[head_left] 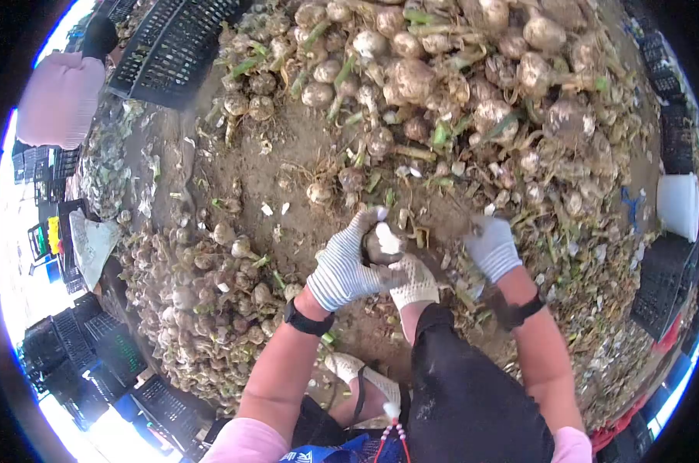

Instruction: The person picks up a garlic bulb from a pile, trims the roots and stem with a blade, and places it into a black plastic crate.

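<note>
a: what did the left fingers have?
b: the gloved left hand [341, 264] was curled round a garlic bulb [385, 241], its white part facing up. i'd say it was held that way, out in front of the lap, to leave that part exposed.
a: and the right?
b: the right hand [492, 247] was apart, right of the bulb. it was blurred; i couldn't tell whether its fingers were wide, narrow or holding something.
a: what lay around them?
b: a far heap [434, 77] of bulbs with stalks, a left pile [187, 301] of bulbs, and scraps [588, 309] to the right. probably they were grouped so they wouldn't mix.
a: any room to move?
b: some bare soil [276, 158] ran between the heap and the left pile, with a black crate [172, 58] at its far left edge. on the right, scraps lay close by the hand, so space looked tighter.
</note>
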A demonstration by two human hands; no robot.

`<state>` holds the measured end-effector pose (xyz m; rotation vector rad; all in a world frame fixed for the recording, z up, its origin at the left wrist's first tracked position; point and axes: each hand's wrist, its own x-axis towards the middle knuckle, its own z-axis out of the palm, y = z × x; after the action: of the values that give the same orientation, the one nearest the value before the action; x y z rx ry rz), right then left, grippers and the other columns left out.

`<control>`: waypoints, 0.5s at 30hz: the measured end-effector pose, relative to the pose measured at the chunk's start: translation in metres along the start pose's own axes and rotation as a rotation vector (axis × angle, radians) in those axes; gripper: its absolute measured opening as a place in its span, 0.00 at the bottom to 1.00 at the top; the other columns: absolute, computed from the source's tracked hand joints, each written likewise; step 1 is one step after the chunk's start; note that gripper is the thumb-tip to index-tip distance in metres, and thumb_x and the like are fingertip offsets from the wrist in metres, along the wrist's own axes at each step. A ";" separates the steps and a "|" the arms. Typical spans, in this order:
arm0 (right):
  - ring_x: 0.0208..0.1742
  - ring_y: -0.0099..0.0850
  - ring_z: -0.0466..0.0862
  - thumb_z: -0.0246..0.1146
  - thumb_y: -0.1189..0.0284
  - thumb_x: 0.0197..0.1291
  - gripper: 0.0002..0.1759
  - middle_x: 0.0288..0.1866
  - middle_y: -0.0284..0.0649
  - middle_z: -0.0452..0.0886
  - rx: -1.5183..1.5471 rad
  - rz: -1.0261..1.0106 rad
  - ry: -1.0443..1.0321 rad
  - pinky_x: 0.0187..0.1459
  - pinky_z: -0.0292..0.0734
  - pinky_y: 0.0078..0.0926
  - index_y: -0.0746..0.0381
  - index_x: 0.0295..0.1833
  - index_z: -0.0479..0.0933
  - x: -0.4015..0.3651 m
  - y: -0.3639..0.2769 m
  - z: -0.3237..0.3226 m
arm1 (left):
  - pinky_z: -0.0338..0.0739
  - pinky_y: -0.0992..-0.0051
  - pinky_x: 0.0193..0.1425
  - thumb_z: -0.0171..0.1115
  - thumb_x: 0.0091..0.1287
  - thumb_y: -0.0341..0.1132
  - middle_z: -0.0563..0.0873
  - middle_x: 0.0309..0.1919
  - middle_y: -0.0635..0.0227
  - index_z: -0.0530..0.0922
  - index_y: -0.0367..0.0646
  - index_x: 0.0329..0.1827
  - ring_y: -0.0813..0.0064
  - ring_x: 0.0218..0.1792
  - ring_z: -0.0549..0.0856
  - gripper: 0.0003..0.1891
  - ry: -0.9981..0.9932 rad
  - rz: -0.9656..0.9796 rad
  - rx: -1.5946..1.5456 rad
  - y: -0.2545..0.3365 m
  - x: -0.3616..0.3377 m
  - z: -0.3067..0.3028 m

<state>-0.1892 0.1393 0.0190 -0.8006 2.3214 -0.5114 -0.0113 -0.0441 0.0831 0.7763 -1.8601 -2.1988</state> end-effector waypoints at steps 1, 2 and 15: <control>0.37 0.55 0.81 0.61 0.66 0.50 0.14 0.32 0.59 0.80 0.024 0.010 -0.001 0.42 0.77 0.42 0.67 0.35 0.79 -0.004 0.002 0.003 | 0.80 0.74 0.47 0.75 0.49 0.37 0.82 0.35 0.65 0.71 0.37 0.57 0.79 0.40 0.82 0.32 0.007 0.009 -0.005 0.002 0.002 0.002; 0.37 0.55 0.81 0.61 0.66 0.51 0.14 0.32 0.58 0.80 0.022 -0.005 -0.060 0.41 0.77 0.42 0.67 0.36 0.79 -0.010 0.003 0.002 | 0.79 0.72 0.51 0.74 0.47 0.34 0.82 0.41 0.63 0.73 0.39 0.55 0.73 0.45 0.82 0.30 -0.066 -0.003 0.257 0.006 0.001 0.003; 0.40 0.51 0.82 0.60 0.66 0.54 0.12 0.35 0.53 0.82 -0.062 -0.163 -0.348 0.46 0.78 0.41 0.62 0.39 0.82 0.012 -0.034 0.020 | 0.78 0.67 0.42 0.61 0.50 0.34 0.80 0.47 0.66 0.77 0.51 0.47 0.64 0.43 0.80 0.18 -0.565 0.627 1.391 0.012 -0.012 -0.006</control>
<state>-0.1691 0.1032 0.0176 -1.0261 1.9705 -0.3381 -0.0009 -0.0469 0.0976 -0.4310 -3.1857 -0.5278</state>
